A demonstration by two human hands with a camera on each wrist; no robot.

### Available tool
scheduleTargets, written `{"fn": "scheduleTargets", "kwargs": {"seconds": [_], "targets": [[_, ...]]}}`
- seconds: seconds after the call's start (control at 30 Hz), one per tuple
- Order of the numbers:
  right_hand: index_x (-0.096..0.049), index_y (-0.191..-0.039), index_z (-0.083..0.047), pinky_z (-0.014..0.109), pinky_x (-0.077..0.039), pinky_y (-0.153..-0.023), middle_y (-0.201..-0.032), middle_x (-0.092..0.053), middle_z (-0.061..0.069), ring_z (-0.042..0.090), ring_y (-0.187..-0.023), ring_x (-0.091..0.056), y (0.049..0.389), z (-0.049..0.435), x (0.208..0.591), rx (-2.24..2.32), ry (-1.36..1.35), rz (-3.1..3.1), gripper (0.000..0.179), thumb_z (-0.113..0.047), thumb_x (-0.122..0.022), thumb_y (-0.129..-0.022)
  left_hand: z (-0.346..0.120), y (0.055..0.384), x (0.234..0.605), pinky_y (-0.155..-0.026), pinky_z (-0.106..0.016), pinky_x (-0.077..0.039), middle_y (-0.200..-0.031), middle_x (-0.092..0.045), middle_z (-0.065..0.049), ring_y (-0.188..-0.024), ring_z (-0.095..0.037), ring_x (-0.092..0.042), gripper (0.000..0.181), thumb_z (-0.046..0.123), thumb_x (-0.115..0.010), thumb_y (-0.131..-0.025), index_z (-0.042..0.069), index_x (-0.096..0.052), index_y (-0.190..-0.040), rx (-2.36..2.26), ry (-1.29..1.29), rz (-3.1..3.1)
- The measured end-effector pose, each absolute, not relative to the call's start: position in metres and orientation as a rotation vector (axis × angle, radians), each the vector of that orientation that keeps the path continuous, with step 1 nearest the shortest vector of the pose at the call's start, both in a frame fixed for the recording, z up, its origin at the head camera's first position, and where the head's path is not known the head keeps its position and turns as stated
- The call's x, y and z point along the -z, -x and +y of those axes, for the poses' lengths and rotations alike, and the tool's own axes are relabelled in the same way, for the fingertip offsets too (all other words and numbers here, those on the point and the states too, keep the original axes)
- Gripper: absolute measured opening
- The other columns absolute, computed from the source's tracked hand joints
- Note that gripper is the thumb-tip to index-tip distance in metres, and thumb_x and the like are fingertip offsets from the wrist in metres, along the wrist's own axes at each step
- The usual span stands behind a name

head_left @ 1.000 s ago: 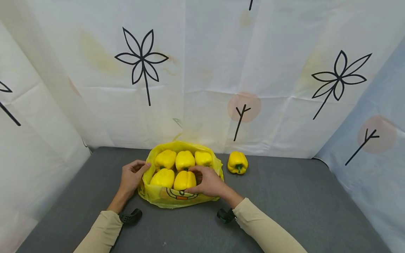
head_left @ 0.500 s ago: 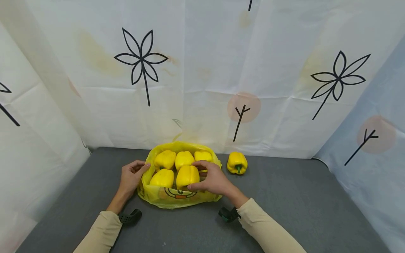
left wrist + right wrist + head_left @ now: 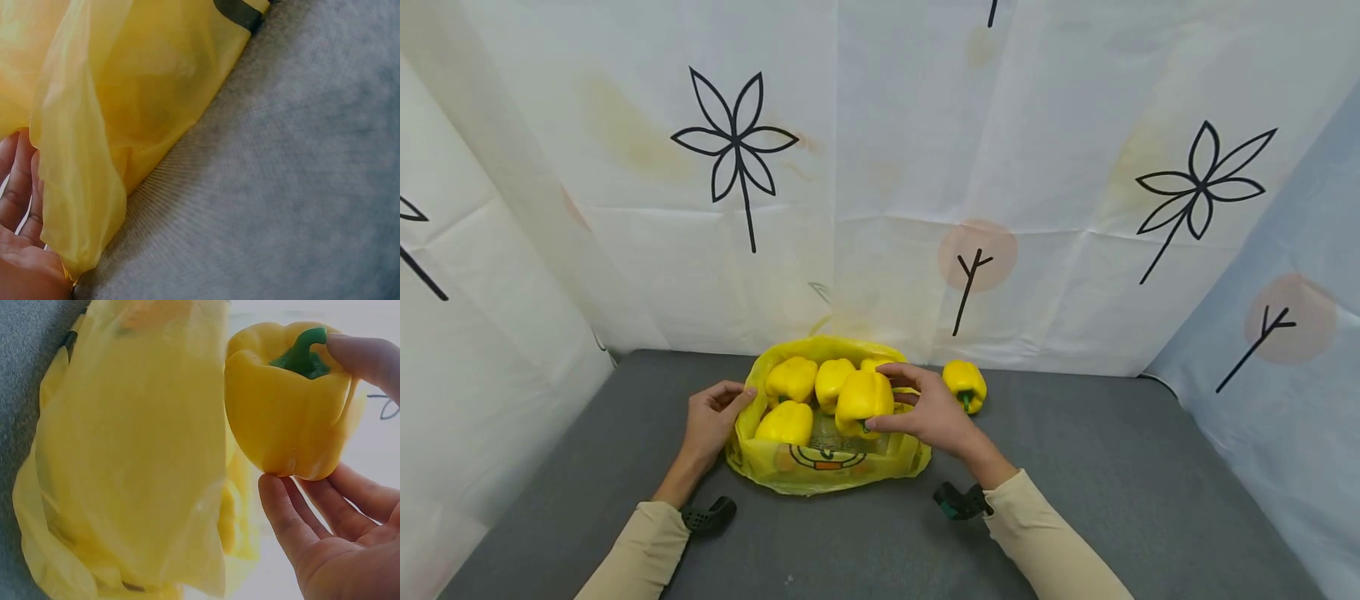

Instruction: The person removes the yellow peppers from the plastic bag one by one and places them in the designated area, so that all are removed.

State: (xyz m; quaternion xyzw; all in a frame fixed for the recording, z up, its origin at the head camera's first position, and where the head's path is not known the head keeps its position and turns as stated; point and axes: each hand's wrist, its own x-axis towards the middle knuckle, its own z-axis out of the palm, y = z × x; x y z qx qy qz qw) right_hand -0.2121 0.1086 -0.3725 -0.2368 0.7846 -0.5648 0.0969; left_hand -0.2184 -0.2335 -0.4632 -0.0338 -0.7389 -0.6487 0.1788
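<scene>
My right hand (image 3: 936, 414) grips a yellow bell pepper (image 3: 863, 400) between thumb and fingers, raised over the right part of a yellow plastic bag (image 3: 827, 479). In the right wrist view the held bell pepper (image 3: 290, 412) shows its green stem, with the thumb beside the stem and fingertips on the opposite end. My left hand (image 3: 713, 421) pinches the bag's left rim; in the left wrist view its fingers (image 3: 15, 194) lie partly behind the bag's film. Several more peppers, such as one at the front left (image 3: 786, 422), sit inside the open bag.
Another yellow pepper (image 3: 965, 386) lies on the grey table (image 3: 1112, 483) right of the bag, partly behind my right hand. A white patterned cloth (image 3: 887, 167) hangs along the table's back edge. Dark bands (image 3: 711, 512) circle both wrists.
My right hand has lifted the front right pepper from its spot in the bag, moving it up and rightward. The bag's bottom shows where it lay. My left hand stays put.
</scene>
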Motion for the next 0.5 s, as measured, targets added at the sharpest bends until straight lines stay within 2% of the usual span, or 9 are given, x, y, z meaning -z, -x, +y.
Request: {"fn": "scheduleTargets", "kwargs": {"seconds": [0.27,0.4,0.5], "targets": [[-0.047,-0.150,-0.005,0.043,-0.048,-0.105,-0.151,-0.045,0.014,0.037,-0.130,-0.052,0.210,0.127,0.372,1.730,0.653,2.279,0.079,-0.016,-0.087,-0.083,-0.233,0.217,0.464,-0.061,-0.021,-0.055,-0.081,-0.070,0.003,-0.069,-0.008,-0.064,0.019,0.005,-0.069,-0.097,-0.014,-0.069,-0.102,1.826,0.119,-2.083],[-0.046,-0.150,-0.004,0.042,-0.049,-0.104,-0.150,-0.045,0.016,0.039,-0.130,-0.053,0.211,0.136,0.374,1.767,0.624,2.261,0.079,-0.014,-0.086,-0.083,-0.229,0.212,0.455,-0.062,-0.021,-0.055,-0.081,-0.071,0.001,-0.070,-0.008,-0.064,0.020,0.004,-0.068,-0.098,-0.016,-0.068,-0.101,1.826,0.127,-2.087],[-0.047,-0.149,-0.002,0.043,-0.048,-0.104,-0.147,-0.048,0.017,0.039,-0.127,-0.054,0.211,0.141,0.375,1.785,0.628,2.265,0.078,-0.012,-0.086,-0.083,-0.231,0.215,0.460,-0.062,-0.020,-0.054,-0.081,-0.070,0.004,-0.070,-0.007,-0.064,0.021,0.006,-0.069,-0.097,-0.015,-0.068,-0.102,1.826,0.125,-2.078]]}}
